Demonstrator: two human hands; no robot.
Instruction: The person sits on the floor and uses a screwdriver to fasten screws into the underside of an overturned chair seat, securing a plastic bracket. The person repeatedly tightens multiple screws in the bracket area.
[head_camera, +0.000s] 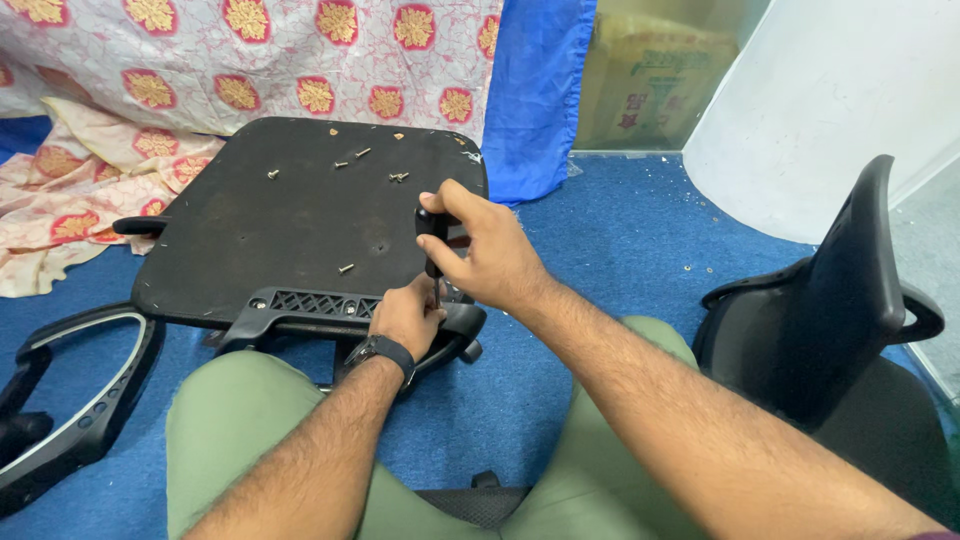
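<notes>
An upturned black chair seat lies on the blue carpet in front of my knees. A black plastic bracket runs along its near edge. My right hand is closed around the black handle of a screwdriver held upright, tip down at the bracket. My left hand, with a black watch on the wrist, pinches the screwdriver's shaft near the tip. Several loose screws lie scattered on the seat's underside.
A black chair armrest loop lies at the left. A black chair back stands at the right. Patterned cloth and a blue sheet lie behind the seat, with a cardboard box and white panel beyond.
</notes>
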